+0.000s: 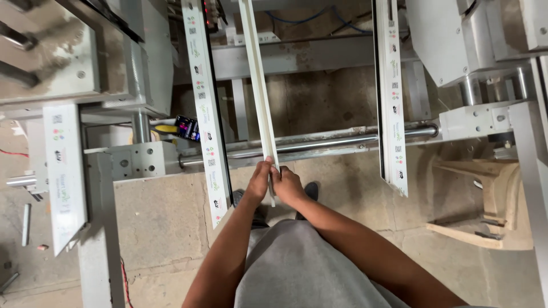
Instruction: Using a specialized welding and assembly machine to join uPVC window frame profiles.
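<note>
Item: long narrow white plastic profile strip (258, 80), running from far to near at centre. I have my left hand (260, 181) and right hand (287, 185) both closed around its near end, above round steel rails (319, 144). Flanking: two white label-printed profiles (205, 108), left and right.

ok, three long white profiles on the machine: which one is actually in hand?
The narrow plain middle profile: left hand and right hand grip its near end. The wider printed left profile and right profile are untouched.

Long white label film w/ small coloured marks runs down left profile (206, 114), right profile (394, 102) & far-left piece (64, 171).
</note>
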